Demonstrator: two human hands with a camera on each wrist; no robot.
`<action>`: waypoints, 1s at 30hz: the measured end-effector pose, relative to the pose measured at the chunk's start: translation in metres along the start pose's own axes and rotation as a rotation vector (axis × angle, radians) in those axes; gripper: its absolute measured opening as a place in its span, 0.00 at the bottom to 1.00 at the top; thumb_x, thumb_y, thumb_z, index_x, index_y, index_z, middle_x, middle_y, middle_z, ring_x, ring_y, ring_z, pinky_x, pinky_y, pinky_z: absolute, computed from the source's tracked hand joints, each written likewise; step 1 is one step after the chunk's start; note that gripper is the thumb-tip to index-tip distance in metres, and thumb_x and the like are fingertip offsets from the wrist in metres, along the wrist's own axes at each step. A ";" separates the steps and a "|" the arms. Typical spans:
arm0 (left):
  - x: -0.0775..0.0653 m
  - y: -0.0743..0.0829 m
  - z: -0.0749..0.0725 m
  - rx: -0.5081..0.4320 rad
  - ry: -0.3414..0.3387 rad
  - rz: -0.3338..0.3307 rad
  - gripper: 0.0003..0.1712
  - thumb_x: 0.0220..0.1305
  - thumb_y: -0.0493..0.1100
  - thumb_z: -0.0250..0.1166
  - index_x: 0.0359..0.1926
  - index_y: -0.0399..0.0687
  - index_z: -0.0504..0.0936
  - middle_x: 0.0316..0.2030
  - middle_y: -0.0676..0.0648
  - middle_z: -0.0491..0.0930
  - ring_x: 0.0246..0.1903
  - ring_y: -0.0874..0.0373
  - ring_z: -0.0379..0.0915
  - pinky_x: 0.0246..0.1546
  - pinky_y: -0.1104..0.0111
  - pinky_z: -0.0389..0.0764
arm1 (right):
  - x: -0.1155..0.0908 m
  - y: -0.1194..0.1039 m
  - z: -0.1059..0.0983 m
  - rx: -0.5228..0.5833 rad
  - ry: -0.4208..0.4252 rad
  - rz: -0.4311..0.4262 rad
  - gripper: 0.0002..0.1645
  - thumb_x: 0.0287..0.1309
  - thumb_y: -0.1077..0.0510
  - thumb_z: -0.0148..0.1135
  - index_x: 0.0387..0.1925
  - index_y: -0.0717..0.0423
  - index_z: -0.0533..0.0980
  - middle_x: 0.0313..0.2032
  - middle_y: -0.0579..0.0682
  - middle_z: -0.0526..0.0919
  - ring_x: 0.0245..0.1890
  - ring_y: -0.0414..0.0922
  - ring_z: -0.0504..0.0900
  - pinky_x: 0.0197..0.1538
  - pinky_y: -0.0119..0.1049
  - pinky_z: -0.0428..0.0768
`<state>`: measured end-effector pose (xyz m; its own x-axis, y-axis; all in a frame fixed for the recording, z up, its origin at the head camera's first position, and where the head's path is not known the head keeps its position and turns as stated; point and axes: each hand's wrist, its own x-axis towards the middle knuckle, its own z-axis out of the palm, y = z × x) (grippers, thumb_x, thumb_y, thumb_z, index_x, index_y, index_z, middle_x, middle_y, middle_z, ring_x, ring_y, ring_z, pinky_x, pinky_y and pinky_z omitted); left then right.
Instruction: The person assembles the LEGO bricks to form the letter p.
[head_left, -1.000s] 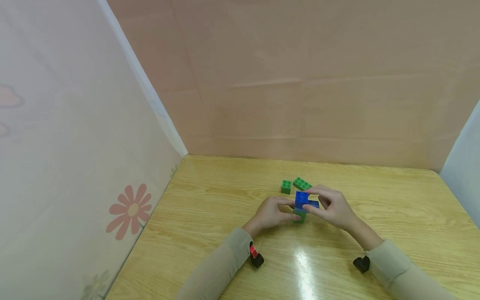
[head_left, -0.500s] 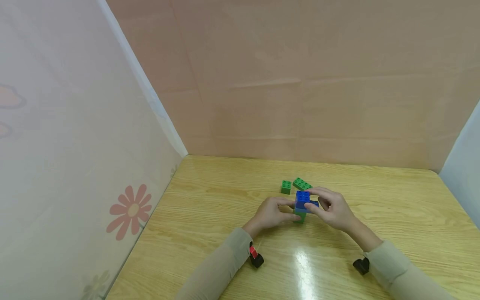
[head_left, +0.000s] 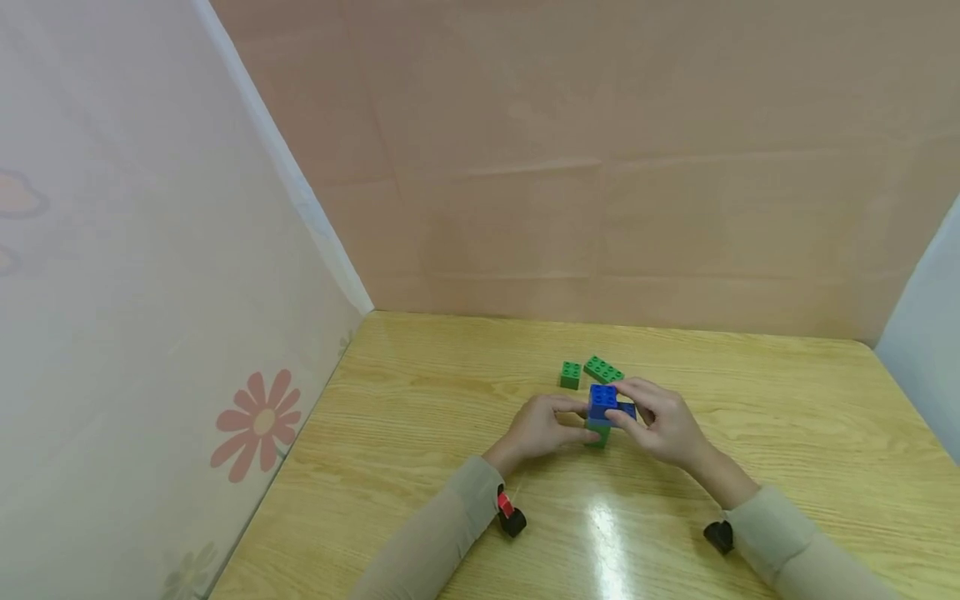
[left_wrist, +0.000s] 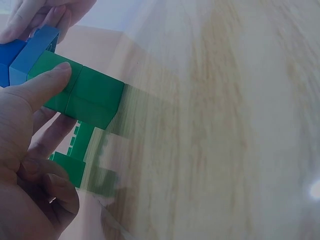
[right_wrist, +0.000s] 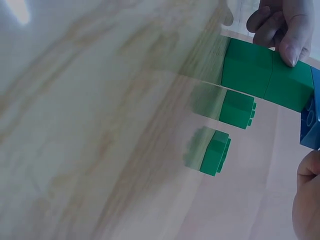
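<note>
A small stack of toy building bricks stands on the table between both hands. Two green bricks form its base, a lower one (left_wrist: 97, 95) and an upper one (right_wrist: 287, 87). Over them lies a longer blue brick (left_wrist: 32, 55) whose studded end juts out to the right. On top sits a square blue brick (head_left: 602, 398). The left hand (head_left: 536, 429) pinches the upper green brick, its thumb flat against the near side. From the right, thumb and index finger of the right hand (head_left: 667, 421) pinch the square blue brick, partly covering the longer one.
Behind the stack lie two loose green bricks, a square one (head_left: 570, 375) and a longer one (head_left: 603, 369). The wooden table (head_left: 450, 367) ends at a tan cloth (head_left: 510, 233) at the back and a flower-patterned white cloth (head_left: 150, 333) on the left.
</note>
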<state>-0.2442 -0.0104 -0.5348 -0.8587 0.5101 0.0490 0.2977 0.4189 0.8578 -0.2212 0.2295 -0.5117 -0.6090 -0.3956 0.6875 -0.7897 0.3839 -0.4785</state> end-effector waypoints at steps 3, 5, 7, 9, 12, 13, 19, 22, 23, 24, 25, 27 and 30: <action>0.000 0.001 0.000 0.003 -0.004 0.000 0.24 0.58 0.59 0.79 0.56 0.69 0.89 0.45 0.71 0.83 0.54 0.71 0.75 0.59 0.60 0.75 | 0.001 -0.003 0.001 -0.017 0.007 -0.003 0.22 0.57 0.65 0.75 0.53 0.68 0.83 0.43 0.54 0.86 0.20 0.30 0.64 0.23 0.21 0.65; 0.000 0.001 0.000 0.012 -0.003 0.007 0.24 0.58 0.59 0.79 0.56 0.69 0.89 0.45 0.71 0.83 0.54 0.71 0.76 0.58 0.61 0.76 | 0.001 -0.004 0.003 -0.018 0.021 -0.011 0.21 0.59 0.64 0.74 0.53 0.70 0.82 0.42 0.55 0.86 0.20 0.30 0.64 0.22 0.22 0.66; 0.000 0.000 -0.001 0.021 -0.002 0.017 0.25 0.58 0.60 0.78 0.57 0.68 0.88 0.45 0.71 0.83 0.54 0.71 0.76 0.57 0.62 0.76 | 0.001 -0.005 0.004 -0.021 0.035 -0.019 0.20 0.62 0.61 0.73 0.52 0.70 0.82 0.42 0.55 0.86 0.20 0.31 0.64 0.22 0.22 0.66; 0.000 0.000 -0.001 0.027 -0.001 0.026 0.25 0.58 0.60 0.78 0.57 0.68 0.88 0.46 0.71 0.83 0.54 0.71 0.76 0.57 0.63 0.76 | 0.000 -0.005 0.005 -0.026 0.043 -0.014 0.21 0.64 0.58 0.72 0.52 0.70 0.82 0.41 0.54 0.85 0.20 0.31 0.64 0.22 0.22 0.65; -0.001 0.000 0.000 0.022 0.004 0.037 0.25 0.58 0.59 0.78 0.58 0.66 0.88 0.47 0.70 0.83 0.54 0.70 0.76 0.57 0.63 0.76 | -0.002 -0.004 0.005 -0.036 0.039 0.007 0.21 0.65 0.57 0.72 0.53 0.68 0.82 0.41 0.51 0.85 0.21 0.31 0.64 0.23 0.22 0.65; -0.001 -0.001 0.000 0.019 0.006 0.038 0.26 0.58 0.58 0.78 0.58 0.65 0.88 0.47 0.69 0.83 0.54 0.70 0.76 0.57 0.63 0.76 | -0.003 -0.004 0.004 -0.031 0.035 0.017 0.21 0.65 0.58 0.72 0.53 0.68 0.82 0.41 0.51 0.84 0.21 0.32 0.64 0.23 0.22 0.65; -0.001 -0.003 0.004 0.018 0.011 0.052 0.26 0.59 0.58 0.78 0.59 0.64 0.88 0.47 0.69 0.83 0.54 0.71 0.75 0.58 0.64 0.76 | -0.008 -0.003 0.002 0.017 -0.006 0.094 0.25 0.56 0.68 0.75 0.57 0.66 0.81 0.44 0.47 0.83 0.20 0.31 0.62 0.23 0.23 0.65; -0.002 -0.004 0.004 0.019 0.009 0.060 0.25 0.59 0.58 0.78 0.58 0.64 0.88 0.46 0.69 0.83 0.54 0.71 0.76 0.58 0.65 0.76 | -0.007 -0.005 -0.001 0.024 -0.031 0.115 0.28 0.54 0.70 0.75 0.59 0.64 0.81 0.44 0.45 0.83 0.19 0.30 0.61 0.22 0.24 0.64; -0.002 -0.004 0.004 0.020 0.011 0.062 0.25 0.59 0.58 0.78 0.58 0.63 0.88 0.46 0.69 0.83 0.54 0.71 0.76 0.58 0.65 0.76 | -0.006 -0.006 -0.002 0.030 -0.037 0.119 0.30 0.54 0.70 0.75 0.60 0.63 0.80 0.43 0.45 0.83 0.18 0.30 0.60 0.21 0.24 0.63; -0.002 -0.004 0.004 0.022 0.012 0.064 0.25 0.59 0.58 0.78 0.57 0.63 0.88 0.46 0.69 0.83 0.54 0.71 0.76 0.58 0.65 0.75 | -0.005 -0.006 -0.003 0.040 -0.042 0.125 0.31 0.53 0.71 0.76 0.61 0.62 0.80 0.44 0.45 0.84 0.17 0.29 0.59 0.20 0.24 0.62; -0.002 -0.004 0.004 0.020 0.011 0.067 0.24 0.59 0.57 0.78 0.57 0.63 0.89 0.45 0.69 0.83 0.54 0.71 0.76 0.58 0.65 0.75 | -0.004 -0.007 -0.003 0.041 -0.042 0.130 0.33 0.51 0.72 0.76 0.61 0.63 0.79 0.45 0.48 0.85 0.17 0.28 0.57 0.19 0.24 0.62; -0.002 -0.005 0.004 0.017 0.013 0.073 0.24 0.59 0.57 0.78 0.56 0.63 0.89 0.45 0.69 0.83 0.54 0.71 0.76 0.58 0.65 0.75 | -0.002 -0.007 -0.006 0.059 -0.053 0.147 0.36 0.51 0.72 0.76 0.64 0.61 0.78 0.47 0.49 0.85 0.15 0.27 0.56 0.17 0.25 0.60; -0.001 -0.006 0.005 0.009 0.012 0.078 0.23 0.59 0.57 0.79 0.55 0.62 0.90 0.45 0.69 0.83 0.53 0.71 0.76 0.57 0.65 0.75 | -0.002 -0.005 -0.010 0.099 -0.060 0.167 0.38 0.53 0.74 0.74 0.66 0.59 0.76 0.51 0.50 0.84 0.14 0.26 0.55 0.16 0.26 0.60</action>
<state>-0.2428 -0.0100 -0.5420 -0.8379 0.5322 0.1214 0.3674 0.3853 0.8465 -0.2154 0.2363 -0.5049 -0.7329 -0.3834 0.5620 -0.6792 0.3659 -0.6362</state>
